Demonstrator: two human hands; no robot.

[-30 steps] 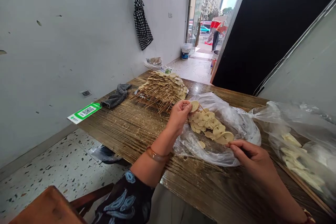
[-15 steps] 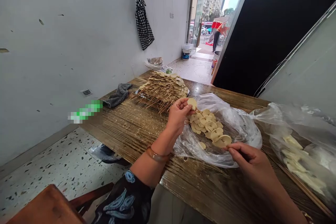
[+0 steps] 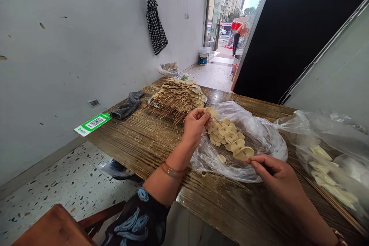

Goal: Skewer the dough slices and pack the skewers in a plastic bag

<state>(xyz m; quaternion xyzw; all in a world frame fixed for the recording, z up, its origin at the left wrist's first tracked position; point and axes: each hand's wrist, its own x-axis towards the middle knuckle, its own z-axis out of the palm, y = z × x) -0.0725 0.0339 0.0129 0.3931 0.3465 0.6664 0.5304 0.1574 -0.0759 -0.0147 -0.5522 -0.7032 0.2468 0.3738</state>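
My left hand (image 3: 197, 123) pinches a thin round beige slice (image 3: 211, 112) at the top end of a wooden skewer. Several more slices (image 3: 238, 146) are threaded along this skewer, which slants down to the right. At its lower end my right hand (image 3: 272, 169) is closed, thumb and forefinger on the stick beside the last slice (image 3: 243, 153). Beneath lies a clear plastic bag (image 3: 265, 134), spread open, with loose round slices (image 3: 217, 138) on it. Behind my left hand stands a tall heap of filled skewers (image 3: 180, 98).
On the wooden table (image 3: 138, 138) a grey cloth (image 3: 128, 104) lies at the left, near a green-and-white code card (image 3: 93, 123). At the right are another plastic bag (image 3: 331, 177) with pale slices and some bare skewers (image 3: 334, 203). A stool (image 3: 54, 226) stands lower left.
Both hands keep almost the same grip and place on the skewer. The slice at my left fingertips has tilted slightly. The view has shifted a little.
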